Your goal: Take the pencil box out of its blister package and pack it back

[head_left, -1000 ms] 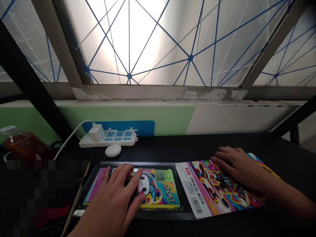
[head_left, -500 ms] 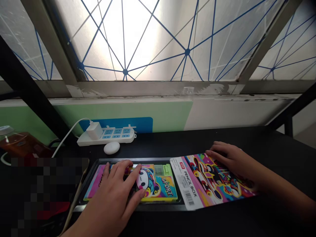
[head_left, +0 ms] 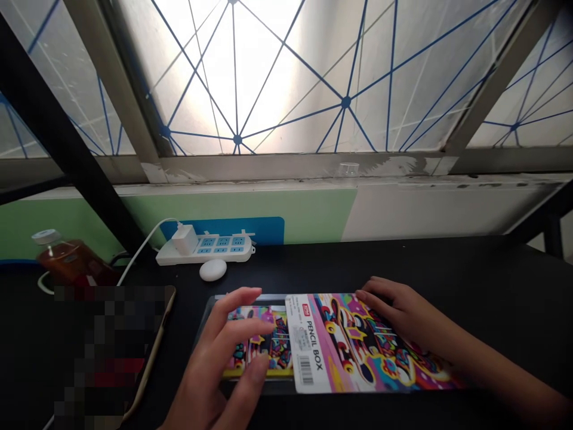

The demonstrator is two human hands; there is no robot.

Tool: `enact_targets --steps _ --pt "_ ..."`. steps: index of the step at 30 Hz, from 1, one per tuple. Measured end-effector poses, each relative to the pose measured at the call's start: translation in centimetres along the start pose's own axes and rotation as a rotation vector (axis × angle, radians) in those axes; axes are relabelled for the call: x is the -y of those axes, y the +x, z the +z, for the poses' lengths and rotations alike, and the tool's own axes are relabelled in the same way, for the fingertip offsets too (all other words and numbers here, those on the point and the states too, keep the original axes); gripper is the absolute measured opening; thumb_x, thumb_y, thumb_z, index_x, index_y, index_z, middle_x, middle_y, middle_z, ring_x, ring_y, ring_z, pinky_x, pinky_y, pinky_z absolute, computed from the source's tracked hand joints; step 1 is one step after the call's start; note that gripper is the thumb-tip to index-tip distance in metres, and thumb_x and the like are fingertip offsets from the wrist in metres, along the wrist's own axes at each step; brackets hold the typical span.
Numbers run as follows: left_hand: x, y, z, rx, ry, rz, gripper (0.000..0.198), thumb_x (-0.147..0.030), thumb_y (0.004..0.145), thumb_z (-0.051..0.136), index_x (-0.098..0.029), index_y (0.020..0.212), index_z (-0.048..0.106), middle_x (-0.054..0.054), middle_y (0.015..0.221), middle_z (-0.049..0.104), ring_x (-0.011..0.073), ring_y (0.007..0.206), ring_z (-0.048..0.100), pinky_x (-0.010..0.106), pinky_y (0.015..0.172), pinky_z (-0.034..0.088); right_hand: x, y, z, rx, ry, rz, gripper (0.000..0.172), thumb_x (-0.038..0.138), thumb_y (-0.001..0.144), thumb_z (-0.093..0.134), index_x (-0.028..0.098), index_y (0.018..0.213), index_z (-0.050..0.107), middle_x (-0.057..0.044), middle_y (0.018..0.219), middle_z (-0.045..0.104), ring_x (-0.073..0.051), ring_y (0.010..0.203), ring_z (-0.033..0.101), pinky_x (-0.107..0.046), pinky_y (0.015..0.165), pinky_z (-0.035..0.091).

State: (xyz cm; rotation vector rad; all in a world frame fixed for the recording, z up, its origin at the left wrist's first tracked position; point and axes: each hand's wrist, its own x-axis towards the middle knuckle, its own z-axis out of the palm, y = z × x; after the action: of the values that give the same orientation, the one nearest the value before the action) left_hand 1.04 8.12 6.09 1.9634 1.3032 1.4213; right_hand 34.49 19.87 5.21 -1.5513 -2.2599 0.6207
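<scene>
A colourful pencil box (head_left: 250, 349) lies in a dark tray (head_left: 210, 310) on the black desk. My left hand (head_left: 224, 364) rests on the box with fingers spread and flat, thumb at its front edge. A bright card sleeve marked PENCIL BOX (head_left: 353, 346) now covers the box's right half. My right hand (head_left: 403, 313) lies flat on the sleeve's far right part, fingers stretched out and pressing on it.
A white power strip (head_left: 206, 249) with a plugged charger and a white oval case (head_left: 213, 270) sit at the back of the desk. An amber bottle (head_left: 67, 263) lies at the left. A tablet edge (head_left: 156, 346) and a blurred patch lie left of the tray.
The sleeve has slid left over the pencil box, now covering its right half. My right hand moved left with it; my left hand stayed on the box.
</scene>
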Motion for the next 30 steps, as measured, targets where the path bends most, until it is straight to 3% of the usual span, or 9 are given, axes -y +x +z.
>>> enact_targets --steps 3,7,9,12,18,22,25,28,30 --pt "0.2 0.2 -0.5 -0.031 0.060 -0.079 0.020 -0.032 0.102 0.053 -0.031 0.115 0.068 0.007 0.155 0.047 0.0355 0.145 0.045 0.047 0.108 0.052 -2.3 0.3 -1.3 0.004 -0.034 -0.023 0.052 0.065 0.099 0.042 0.025 0.081 0.070 -0.005 0.084 0.070 -0.023 0.077 0.068 -0.035 0.072 0.053" --pt "1.6 1.0 -0.4 -0.079 -0.067 -0.343 0.034 -0.043 0.102 0.054 -0.032 0.134 0.057 0.006 0.168 0.031 0.0355 0.157 0.023 0.061 0.124 0.025 -4.9 0.5 -3.5 -0.037 -0.086 -0.024 0.047 0.063 0.097 0.047 0.028 0.084 0.074 -0.008 0.087 0.074 -0.028 0.081 0.072 -0.038 0.074 0.057" --pt "2.3 1.5 0.0 -0.073 -0.310 -0.534 0.045 -0.047 0.103 0.052 -0.032 0.145 0.045 0.008 0.170 0.026 0.0339 0.157 0.025 0.059 0.122 0.030 -5.3 0.4 -4.0 -0.077 -0.122 -0.023 0.042 0.058 0.098 0.047 0.029 0.088 0.075 -0.010 0.092 0.076 -0.029 0.085 0.074 -0.038 0.077 0.058" --pt "2.6 1.9 0.6 -0.069 -0.705 -0.771 0.056 -0.053 0.103 0.049 -0.032 0.152 0.033 0.013 0.169 0.031 0.0335 0.150 0.042 0.051 0.114 0.045 -5.0 0.3 -3.4 -0.125 -0.181 -0.020 0.041 0.058 0.097 0.047 0.029 0.095 0.075 -0.012 0.098 0.076 -0.032 0.089 0.074 -0.041 0.080 0.060" --pt "1.5 1.7 0.6 -0.061 -1.009 -0.830 0.080 -0.058 0.095 0.065 -0.037 0.159 0.021 0.014 0.168 0.034 0.0334 0.148 0.045 0.049 0.116 0.039 -0.1 1.6 1.0 -0.159 -0.321 -0.130 0.051 0.066 0.099 0.044 0.024 0.111 0.070 -0.013 0.107 0.072 -0.032 0.099 0.071 -0.047 0.086 0.059" --pt "0.8 2.1 0.1 -0.051 -1.034 -0.865 0.075 -0.053 0.100 0.060 -0.035 0.160 0.018 0.014 0.154 0.053 0.0312 0.139 0.056 0.046 0.113 0.043 6.2 3.9 3.9 -0.089 -0.477 -0.363 0.039 0.049 0.108 0.038 0.025 0.107 0.069 -0.009 0.100 0.073 -0.026 0.088 0.070 -0.041 0.077 0.056" --pt "0.8 3.1 -0.3 -0.097 -0.977 -0.905 0.069 -0.048 0.103 0.057 -0.036 0.158 0.018 0.011 0.144 0.062 0.0286 0.130 0.064 0.044 0.109 0.046 9.3 5.5 4.9 -0.113 -0.521 -0.417 0.036 0.048 0.108 0.041 0.024 0.108 0.068 -0.009 0.101 0.072 -0.028 0.091 0.069 -0.044 0.082 0.054" --pt "1.4 3.7 -0.6 -0.152 -0.850 -0.955 0.060 -0.041 0.103 0.055 -0.033 0.154 0.025 0.012 0.151 0.054 0.0281 0.129 0.063 0.041 0.103 0.050 9.2 6.2 3.7 -0.195 -0.533 -0.411 0.043 0.054 0.106 0.043 0.021 0.120 0.065 -0.014 0.112 0.071 -0.034 0.102 0.068 -0.051 0.089 0.051" --pt "2.1 3.8 -0.5 -0.174 -0.787 -0.956 0.054 -0.035 0.101 0.056 -0.031 0.150 0.032 0.012 0.157 0.046 0.0283 0.131 0.061 0.038 0.100 0.052 7.2 5.9 1.8 -0.279 -0.517 -0.365 0.051 0.061 0.103 0.042 0.019 0.123 0.064 -0.017 0.116 0.071 -0.037 0.107 0.067 -0.055 0.092 0.050"
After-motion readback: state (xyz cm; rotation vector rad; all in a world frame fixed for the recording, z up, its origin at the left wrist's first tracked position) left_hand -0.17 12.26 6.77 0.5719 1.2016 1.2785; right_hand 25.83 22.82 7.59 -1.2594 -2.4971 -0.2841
